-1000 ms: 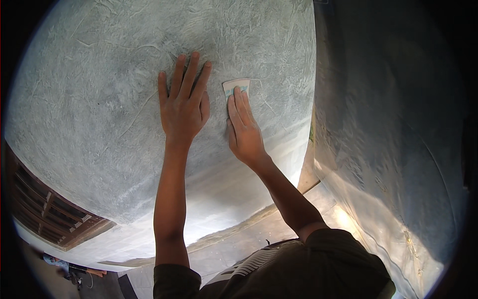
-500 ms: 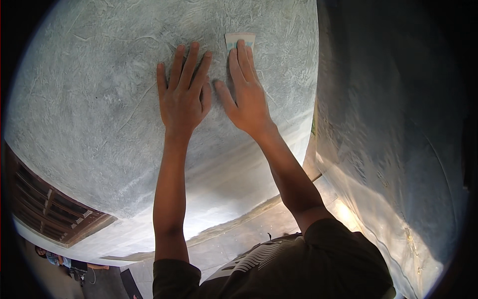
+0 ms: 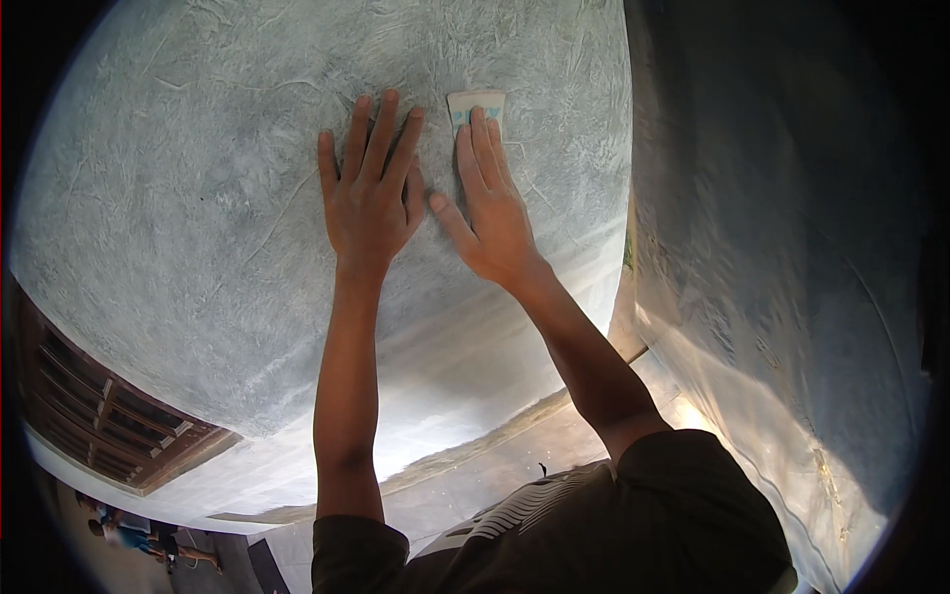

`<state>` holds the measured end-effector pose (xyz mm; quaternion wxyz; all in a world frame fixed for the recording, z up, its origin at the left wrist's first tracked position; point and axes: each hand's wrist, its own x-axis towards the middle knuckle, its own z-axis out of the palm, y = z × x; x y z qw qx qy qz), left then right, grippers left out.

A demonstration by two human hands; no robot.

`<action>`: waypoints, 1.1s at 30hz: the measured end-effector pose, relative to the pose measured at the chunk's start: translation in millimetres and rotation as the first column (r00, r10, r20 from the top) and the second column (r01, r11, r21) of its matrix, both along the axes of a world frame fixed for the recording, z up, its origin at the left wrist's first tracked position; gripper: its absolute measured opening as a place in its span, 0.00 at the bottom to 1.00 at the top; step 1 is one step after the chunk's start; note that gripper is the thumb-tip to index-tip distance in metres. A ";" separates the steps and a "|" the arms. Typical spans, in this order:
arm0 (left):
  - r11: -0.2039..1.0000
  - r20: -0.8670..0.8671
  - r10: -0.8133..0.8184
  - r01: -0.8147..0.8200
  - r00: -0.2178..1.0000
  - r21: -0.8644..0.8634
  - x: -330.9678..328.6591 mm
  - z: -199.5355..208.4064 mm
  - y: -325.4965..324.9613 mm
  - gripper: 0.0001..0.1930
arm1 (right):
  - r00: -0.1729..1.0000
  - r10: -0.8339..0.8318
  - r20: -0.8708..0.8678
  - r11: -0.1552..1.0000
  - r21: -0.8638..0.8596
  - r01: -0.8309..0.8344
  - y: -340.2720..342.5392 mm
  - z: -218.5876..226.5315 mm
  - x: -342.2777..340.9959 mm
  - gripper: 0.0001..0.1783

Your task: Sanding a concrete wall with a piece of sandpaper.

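My left hand (image 3: 371,203) lies flat on a grey, mottled plaster wall (image 3: 228,188), fingers spread and holding nothing. Beside it, my right hand (image 3: 495,218) presses a small piece of sandpaper (image 3: 475,99) against the same wall. Its pale back with turquoise print shows past the fingertips, and the rest is hidden under my fingers. The right fingers are stretched close together, with the thumb held out toward my left hand.
A translucent plastic sheet (image 3: 762,247) hangs along the right. Low on the left is a brown wooden slatted window frame (image 3: 109,406). Pale floor (image 3: 465,475) runs below the wall's lower edge. At the far lower left there are people (image 3: 143,538), small and blurred.
My right hand and the sandpaper have slid a short way down the wall. The left hand stays on the wall, shifted slightly in view. People at lower left appear differently placed.
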<state>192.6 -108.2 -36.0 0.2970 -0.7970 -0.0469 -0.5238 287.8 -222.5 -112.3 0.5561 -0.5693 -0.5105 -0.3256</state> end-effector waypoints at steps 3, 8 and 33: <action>0.999 0.015 0.022 -0.023 1.000 0.037 2.2 -4.1 5.2 0.25 | 0.999 0.007 -0.046 0.997 -0.074 -0.010 1.9 -30.1 -13.0 0.43; 1.000 0.010 0.001 -0.001 1.000 0.020 4.5 -2.0 -3.5 0.26 | 1.000 -0.022 0.012 1.000 0.001 0.022 -3.8 26.4 11.1 0.44; 0.905 -0.498 0.077 0.149 0.864 0.399 -24.6 105.8 26.9 0.34 | 0.959 -0.267 0.092 0.964 0.022 0.266 15.6 50.5 19.0 0.52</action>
